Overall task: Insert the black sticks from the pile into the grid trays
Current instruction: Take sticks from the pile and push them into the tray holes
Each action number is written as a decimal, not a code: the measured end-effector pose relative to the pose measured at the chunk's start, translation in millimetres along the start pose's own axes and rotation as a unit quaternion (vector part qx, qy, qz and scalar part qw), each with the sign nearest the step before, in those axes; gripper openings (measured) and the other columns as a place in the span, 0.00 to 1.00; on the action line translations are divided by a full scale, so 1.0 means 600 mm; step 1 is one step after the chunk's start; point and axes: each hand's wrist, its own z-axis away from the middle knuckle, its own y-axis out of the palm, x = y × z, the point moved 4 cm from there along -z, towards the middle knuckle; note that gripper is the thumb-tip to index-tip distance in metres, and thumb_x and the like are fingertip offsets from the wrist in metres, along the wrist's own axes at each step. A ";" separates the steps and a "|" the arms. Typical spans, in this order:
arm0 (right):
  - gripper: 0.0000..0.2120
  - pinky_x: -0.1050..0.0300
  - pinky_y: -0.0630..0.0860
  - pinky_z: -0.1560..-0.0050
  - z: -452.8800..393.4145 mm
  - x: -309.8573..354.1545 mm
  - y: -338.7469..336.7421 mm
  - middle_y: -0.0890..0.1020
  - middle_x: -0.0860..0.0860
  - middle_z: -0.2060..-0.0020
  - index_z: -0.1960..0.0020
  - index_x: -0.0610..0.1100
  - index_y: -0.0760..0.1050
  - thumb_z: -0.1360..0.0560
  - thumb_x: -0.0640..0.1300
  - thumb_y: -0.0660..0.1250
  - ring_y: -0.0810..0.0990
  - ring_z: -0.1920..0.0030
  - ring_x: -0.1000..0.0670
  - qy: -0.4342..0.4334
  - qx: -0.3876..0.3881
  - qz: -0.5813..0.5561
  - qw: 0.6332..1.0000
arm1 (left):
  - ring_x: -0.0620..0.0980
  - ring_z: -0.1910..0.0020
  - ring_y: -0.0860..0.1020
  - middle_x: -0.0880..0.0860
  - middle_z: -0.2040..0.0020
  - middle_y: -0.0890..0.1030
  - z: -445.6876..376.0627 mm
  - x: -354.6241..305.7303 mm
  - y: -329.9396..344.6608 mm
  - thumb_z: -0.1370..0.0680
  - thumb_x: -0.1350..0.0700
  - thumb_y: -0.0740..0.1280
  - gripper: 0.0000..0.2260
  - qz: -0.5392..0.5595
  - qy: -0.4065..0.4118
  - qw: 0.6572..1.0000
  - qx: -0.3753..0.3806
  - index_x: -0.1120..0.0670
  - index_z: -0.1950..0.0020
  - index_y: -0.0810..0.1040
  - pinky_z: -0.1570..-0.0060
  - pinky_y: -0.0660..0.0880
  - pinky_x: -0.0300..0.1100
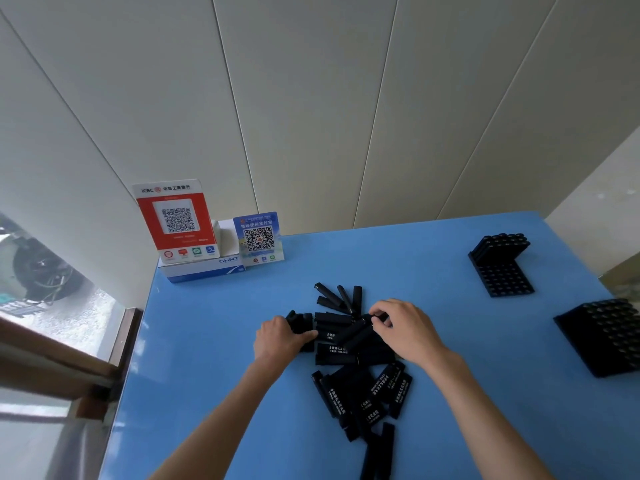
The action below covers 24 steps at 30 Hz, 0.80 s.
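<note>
A pile of black sticks [356, 368] with white print lies in the middle of the blue table [207, 341]. My left hand [277, 341] grips a bundle of sticks at the pile's left end. My right hand [405, 330] pinches one stick at the pile's upper right. Two black grid trays stand at the right. The far tray [505, 278] has a block of sticks standing in its back rows. The near tray [606, 336] lies at the right edge and shows only holes.
A red QR sign [176, 220] and a blue QR sign [259, 239] stand on a white box [201, 268] at the table's back left corner. Wall panels rise behind. A window and wooden ledge [62, 355] lie left.
</note>
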 end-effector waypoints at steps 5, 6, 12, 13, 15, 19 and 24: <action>0.06 0.53 0.78 0.50 0.007 -0.005 0.002 0.81 0.59 0.51 0.47 0.54 0.80 0.21 0.50 0.65 0.79 0.55 0.54 -0.002 0.008 0.005 1.000 | 0.53 0.61 0.75 0.54 0.59 0.76 0.001 0.010 -0.023 0.28 0.42 0.74 0.21 -0.022 0.012 1.000 0.001 0.57 0.61 0.70 0.68 0.69 0.43; 0.06 0.52 0.78 0.49 0.008 -0.006 0.002 0.81 0.59 0.51 0.47 0.54 0.80 0.21 0.49 0.65 0.79 0.55 0.54 -0.002 0.009 0.006 1.000 | 0.52 0.63 0.73 0.54 0.60 0.74 0.004 0.014 -0.028 0.27 0.44 0.73 0.20 -0.037 0.007 0.999 0.004 0.56 0.62 0.68 0.69 0.67 0.42; 0.09 0.55 0.77 0.48 0.006 0.003 0.006 0.80 0.58 0.49 0.44 0.54 0.80 0.22 0.45 0.67 0.79 0.49 0.53 -0.031 0.028 0.020 0.999 | 0.49 0.68 0.72 0.51 0.65 0.75 0.009 0.028 -0.051 0.30 0.44 0.71 0.16 -0.123 0.001 0.992 -0.003 0.56 0.62 0.71 0.71 0.67 0.38; 0.11 0.57 0.75 0.47 0.004 0.006 0.011 0.80 0.57 0.47 0.42 0.54 0.80 0.22 0.43 0.67 0.79 0.46 0.53 -0.044 0.041 0.024 0.998 | 0.49 0.68 0.75 0.51 0.65 0.78 0.006 0.038 -0.051 0.31 0.44 0.71 0.16 -0.085 -0.018 0.996 0.002 0.56 0.61 0.73 0.71 0.68 0.38; 0.14 0.59 0.71 0.43 -0.002 0.016 0.022 0.79 0.57 0.44 0.39 0.52 0.79 0.23 0.40 0.68 0.74 0.40 0.54 -0.073 0.073 0.035 0.994 | 0.50 0.70 0.76 0.52 0.68 0.79 0.007 0.057 -0.052 0.32 0.45 0.73 0.16 0.060 -0.059 0.996 0.033 0.57 0.62 0.75 0.71 0.70 0.39; 0.22 0.57 0.70 0.37 -0.015 0.029 0.044 0.77 0.56 0.38 0.34 0.51 0.77 0.25 0.34 0.69 0.69 0.35 0.53 -0.104 0.106 0.065 0.987 | 0.54 0.69 0.77 0.57 0.67 0.77 0.032 0.081 -0.050 0.33 0.57 0.73 0.11 0.438 -0.128 0.884 0.104 0.61 0.58 0.74 0.63 0.80 0.45; 0.25 0.56 0.69 0.34 -0.027 0.031 0.068 0.75 0.54 0.37 0.31 0.50 0.75 0.25 0.36 0.72 0.71 0.34 0.50 -0.119 0.128 0.111 0.978 | 0.58 0.68 0.76 0.62 0.58 0.80 0.067 0.090 -0.054 0.23 0.67 0.67 0.05 0.573 -0.117 0.800 0.130 0.62 0.51 0.72 0.64 0.79 0.48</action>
